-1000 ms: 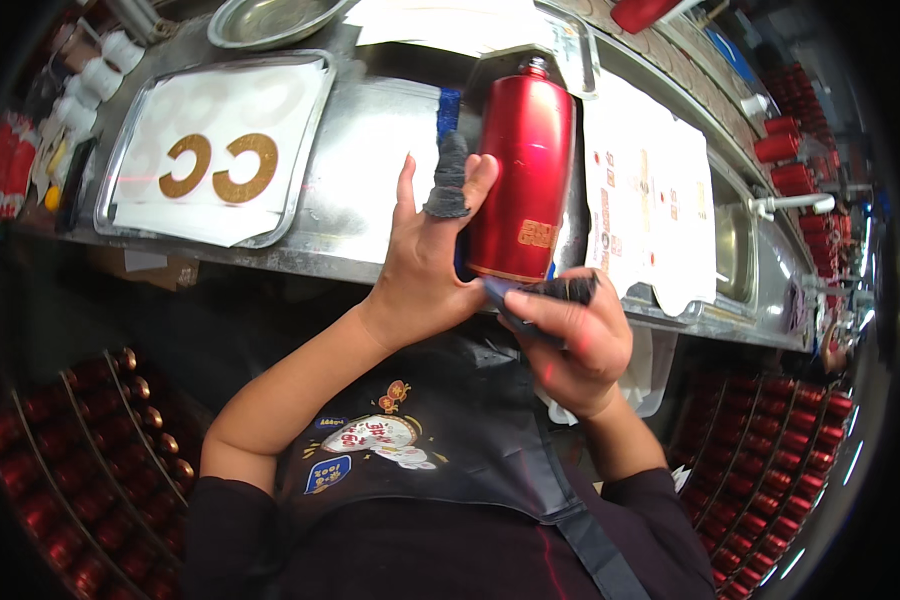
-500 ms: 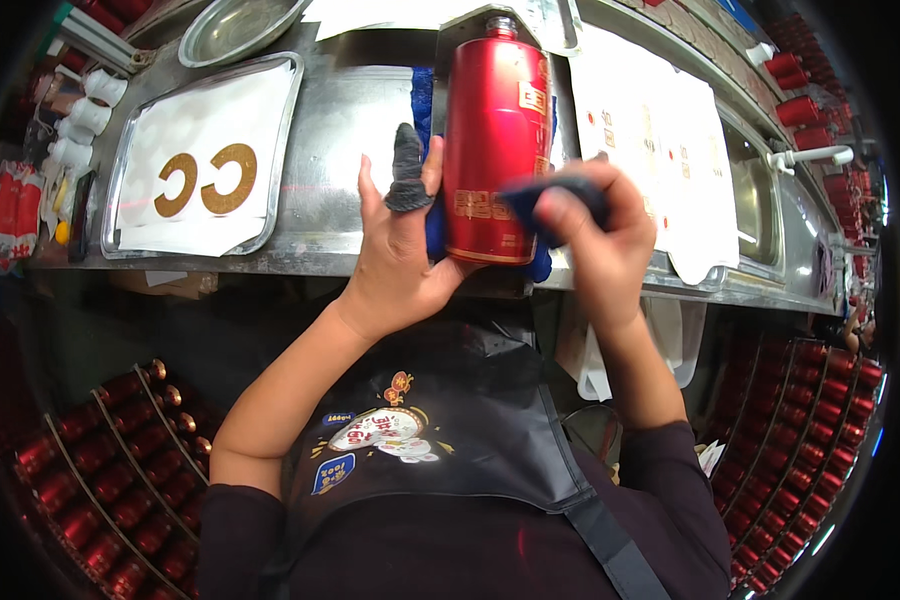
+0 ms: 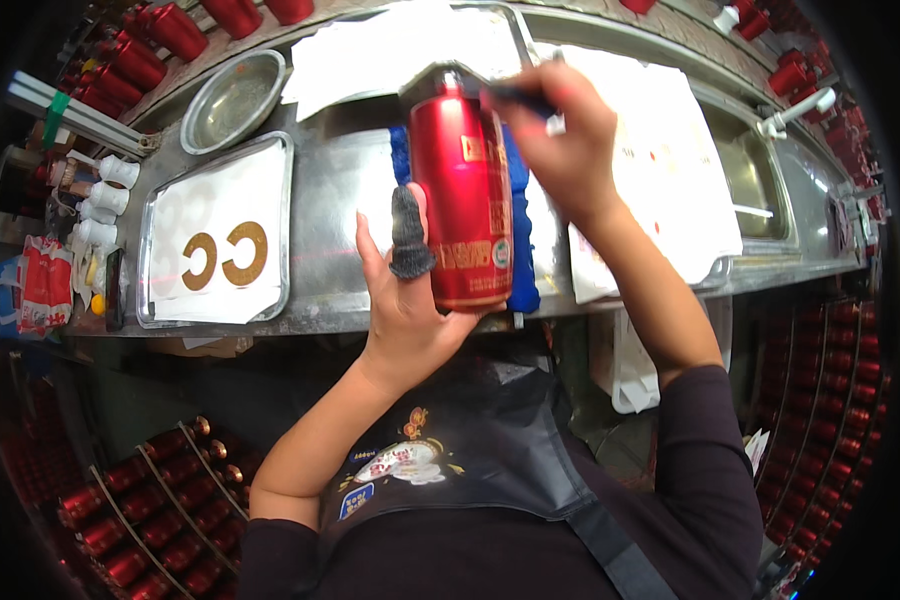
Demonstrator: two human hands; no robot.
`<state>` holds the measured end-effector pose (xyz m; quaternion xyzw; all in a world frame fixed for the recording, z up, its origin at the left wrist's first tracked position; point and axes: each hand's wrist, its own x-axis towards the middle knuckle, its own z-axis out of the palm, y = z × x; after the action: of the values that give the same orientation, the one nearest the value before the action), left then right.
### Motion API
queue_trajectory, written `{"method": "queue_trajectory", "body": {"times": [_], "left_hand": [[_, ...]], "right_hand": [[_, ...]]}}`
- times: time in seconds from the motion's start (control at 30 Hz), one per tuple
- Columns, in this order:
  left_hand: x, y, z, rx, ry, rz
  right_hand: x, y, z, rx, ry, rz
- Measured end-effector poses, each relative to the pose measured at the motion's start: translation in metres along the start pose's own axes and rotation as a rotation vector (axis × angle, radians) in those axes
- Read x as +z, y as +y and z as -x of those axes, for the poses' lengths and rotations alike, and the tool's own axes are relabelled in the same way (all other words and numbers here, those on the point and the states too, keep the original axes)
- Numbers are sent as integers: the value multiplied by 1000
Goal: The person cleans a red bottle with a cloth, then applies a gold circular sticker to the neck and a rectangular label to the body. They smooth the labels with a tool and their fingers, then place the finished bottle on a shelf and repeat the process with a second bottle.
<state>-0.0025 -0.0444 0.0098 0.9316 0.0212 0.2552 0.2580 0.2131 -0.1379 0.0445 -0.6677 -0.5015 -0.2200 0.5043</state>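
A glossy red bottle (image 3: 460,190) with gold printing lies in front of me, its neck pointing away. My left hand (image 3: 410,335) grips the base end, with the thumb across the bottom and the fingers along the left side. One of those fingers wears a black knitted finger cover (image 3: 410,240). Beside the bottle's neck, my right hand (image 3: 575,150) is closed on a dark blue piece (image 3: 525,97), blurred by motion; whether it is cloth or a scraper I cannot tell. Blue cloth (image 3: 523,265) shows on both sides of the bottle.
To the left, a metal tray (image 3: 288,200) holds a white sheet with two gold C-shaped pieces (image 3: 225,257). Behind it stands a round metal bowl (image 3: 232,100). White printed sheets (image 3: 660,180) lie right, before a sink (image 3: 755,185). Racks of red bottles (image 3: 140,510) stand below the counter.
My right hand has moved with the dark blue piece from the bottle's lower right side up to its neck. The bottle has turned slightly in my left hand. The whole view has shifted.
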Motion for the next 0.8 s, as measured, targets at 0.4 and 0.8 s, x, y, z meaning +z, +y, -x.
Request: {"method": "queue_trajectory", "body": {"times": [0.4, 0.8], "left_hand": [[-3, -10, 9, -284, -111, 365], [-11, -22, 7, -134, -210, 161]], "right_hand": [[0, -3, 9, 7, -13, -102], [-14, -27, 45, -253, -107, 86]]}}
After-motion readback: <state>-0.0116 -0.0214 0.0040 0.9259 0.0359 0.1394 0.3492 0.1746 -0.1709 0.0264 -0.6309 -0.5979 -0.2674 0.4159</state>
